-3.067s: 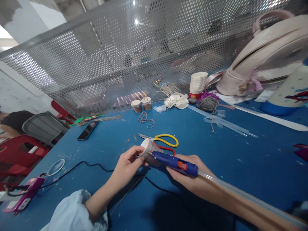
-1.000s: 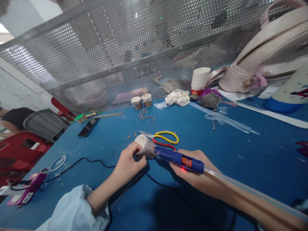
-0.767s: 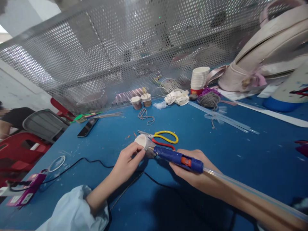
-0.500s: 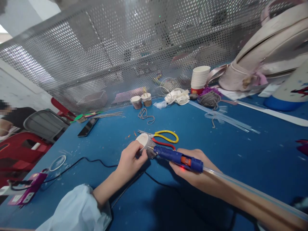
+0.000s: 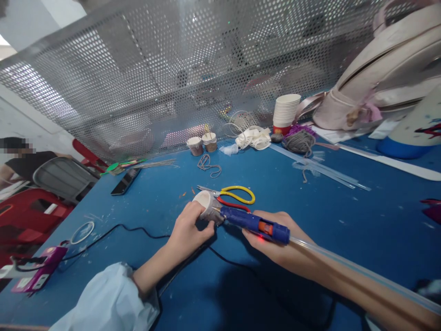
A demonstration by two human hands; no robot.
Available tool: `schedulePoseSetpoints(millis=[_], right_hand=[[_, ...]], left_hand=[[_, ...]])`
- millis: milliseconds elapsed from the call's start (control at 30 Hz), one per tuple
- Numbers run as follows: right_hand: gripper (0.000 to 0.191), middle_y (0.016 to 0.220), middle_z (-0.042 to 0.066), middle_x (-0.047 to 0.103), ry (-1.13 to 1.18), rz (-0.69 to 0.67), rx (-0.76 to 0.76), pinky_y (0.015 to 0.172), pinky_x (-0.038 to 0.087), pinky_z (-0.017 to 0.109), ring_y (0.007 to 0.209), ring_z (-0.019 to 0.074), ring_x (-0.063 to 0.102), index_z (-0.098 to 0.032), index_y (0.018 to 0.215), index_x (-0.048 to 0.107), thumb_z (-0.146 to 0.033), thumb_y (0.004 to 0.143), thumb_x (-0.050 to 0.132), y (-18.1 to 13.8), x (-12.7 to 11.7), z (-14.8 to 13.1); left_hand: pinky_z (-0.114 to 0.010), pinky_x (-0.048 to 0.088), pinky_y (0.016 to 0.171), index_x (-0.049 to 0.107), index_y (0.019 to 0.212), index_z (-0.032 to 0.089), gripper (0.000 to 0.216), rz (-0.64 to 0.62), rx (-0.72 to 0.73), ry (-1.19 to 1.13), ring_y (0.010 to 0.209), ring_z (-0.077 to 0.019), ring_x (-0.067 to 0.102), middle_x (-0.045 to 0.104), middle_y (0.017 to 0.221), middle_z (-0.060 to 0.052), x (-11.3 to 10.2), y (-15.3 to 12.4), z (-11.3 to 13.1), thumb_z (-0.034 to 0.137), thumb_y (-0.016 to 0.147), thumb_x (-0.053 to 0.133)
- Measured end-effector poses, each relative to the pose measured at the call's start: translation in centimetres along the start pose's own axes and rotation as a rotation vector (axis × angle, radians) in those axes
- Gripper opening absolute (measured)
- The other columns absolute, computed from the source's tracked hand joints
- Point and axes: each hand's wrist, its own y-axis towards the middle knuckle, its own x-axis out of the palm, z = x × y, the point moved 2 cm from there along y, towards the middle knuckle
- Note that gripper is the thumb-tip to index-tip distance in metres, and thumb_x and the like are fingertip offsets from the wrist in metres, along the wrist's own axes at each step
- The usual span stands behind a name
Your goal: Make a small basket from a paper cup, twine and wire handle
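Observation:
My left hand point(image 5: 189, 230) is closed around a small paper cup point(image 5: 206, 202) that lies tilted, its white open end facing up and left. Grey material wraps the cup's side. In my right hand point(image 5: 275, 248) is a blue hot glue gun point(image 5: 253, 224), with a long clear glue stick point(image 5: 330, 253) running out of its back along my forearm. The gun's metal nozzle meets, or comes very near, the grey side of the cup. A red light glows on the gun. Just behind the cup lie scissors point(image 5: 237, 194) with one yellow and one red handle loop.
On the blue table, two small wrapped cups point(image 5: 195, 146), white ribbon point(image 5: 255, 138), grey yarn point(image 5: 299, 142) and stacked paper cups point(image 5: 286, 112) stand along a perforated metal screen point(image 5: 155, 82). A phone point(image 5: 126, 182), a black cord point(image 5: 138, 229) and a purple power strip point(image 5: 40, 271) lie left. A person point(image 5: 25, 158) sits beyond.
My left thumb has shifted lower on the cup, so more of its grey side shows. The glue gun stays almost where it was, its nozzle still at the cup.

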Motion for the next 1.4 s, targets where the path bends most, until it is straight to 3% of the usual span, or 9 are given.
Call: schedulePoseSetpoints(millis=[200, 333, 667, 833, 1000, 1100, 1400], right_hand=[[0.019, 0.052, -0.005, 0.048, -0.026, 0.011, 0.002, 0.046, 0.034, 0.021, 0.046, 0.0085, 0.038, -0.019, 0.062, 0.051, -0.026, 0.079, 0.056, 0.1, 0.0, 0.1], [0.019, 0.051, -0.005, 0.048, -0.006, 0.009, 0.024, 0.045, 0.034, 0.021, 0.045, 0.0082, 0.037, -0.019, 0.062, 0.051, -0.027, 0.078, 0.056, 0.0, 0.0, 0.0], [0.019, 0.052, -0.003, 0.051, -0.016, 0.027, 0.007, 0.045, 0.035, 0.022, 0.046, 0.0094, 0.041, -0.018, 0.064, 0.056, -0.029, 0.079, 0.055, 0.1, -0.1, 0.1], [0.018, 0.052, -0.003, 0.053, -0.023, 0.044, 0.004, 0.044, 0.034, 0.021, 0.046, 0.0093, 0.041, -0.018, 0.063, 0.056, -0.028, 0.078, 0.056, 0.2, -0.2, -0.1], [0.018, 0.052, -0.003, 0.052, -0.059, 0.048, -0.020, 0.045, 0.035, 0.021, 0.046, 0.0095, 0.042, -0.019, 0.063, 0.055, -0.028, 0.078, 0.055, 0.3, -0.3, -0.1], [0.016, 0.053, -0.002, 0.054, -0.066, 0.043, -0.012, 0.045, 0.035, 0.022, 0.046, 0.0101, 0.044, -0.018, 0.066, 0.058, -0.028, 0.079, 0.055, 0.3, -0.4, 0.0], [0.015, 0.055, -0.002, 0.055, -0.045, 0.039, 0.002, 0.046, 0.036, 0.021, 0.048, 0.0100, 0.044, -0.018, 0.068, 0.060, -0.028, 0.078, 0.056, 0.2, -0.4, -0.2]], left_hand=[[-0.027, 0.042, 0.071, 0.055, 0.079, 0.019, 0.009, -0.059, -0.010, -0.081, 0.075, -0.0158, 0.051, 0.058, 0.077, -0.001, -0.5, -0.1, 0.1, 0.026, 0.085, 0.055], [-0.027, 0.041, 0.069, 0.055, 0.070, 0.019, 0.026, -0.049, 0.015, -0.082, 0.070, -0.0151, 0.050, 0.057, 0.069, -0.001, -0.5, 0.2, 0.0, 0.025, 0.093, 0.045], [-0.026, 0.040, 0.065, 0.055, 0.064, 0.019, 0.027, 0.004, 0.110, -0.023, 0.068, -0.0146, 0.049, 0.055, 0.064, -0.001, 0.5, -0.1, -0.2, 0.030, 0.088, 0.058], [-0.026, 0.044, 0.067, 0.058, 0.079, 0.019, 0.023, -0.028, 0.129, -0.022, 0.072, -0.0160, 0.054, 0.061, 0.075, -0.002, -0.2, -0.2, -0.6, 0.039, 0.079, 0.070], [-0.027, 0.046, 0.073, 0.056, 0.094, 0.018, 0.010, -0.168, 0.144, -0.066, 0.079, -0.0155, 0.056, 0.063, 0.087, -0.005, -1.6, -0.1, 0.4, 0.020, 0.084, 0.054], [-0.027, 0.046, 0.072, 0.056, 0.092, 0.018, 0.013, -0.215, 0.109, -0.063, 0.077, -0.0150, 0.055, 0.062, 0.085, -0.005, -1.8, -0.1, 0.4, 0.020, 0.090, 0.043], [-0.024, 0.042, 0.062, 0.053, 0.076, 0.019, 0.018, -0.166, 0.102, 0.029, 0.065, -0.0134, 0.050, 0.057, 0.071, -0.002, -1.0, 0.0, -0.1, 0.024, 0.088, 0.042]])
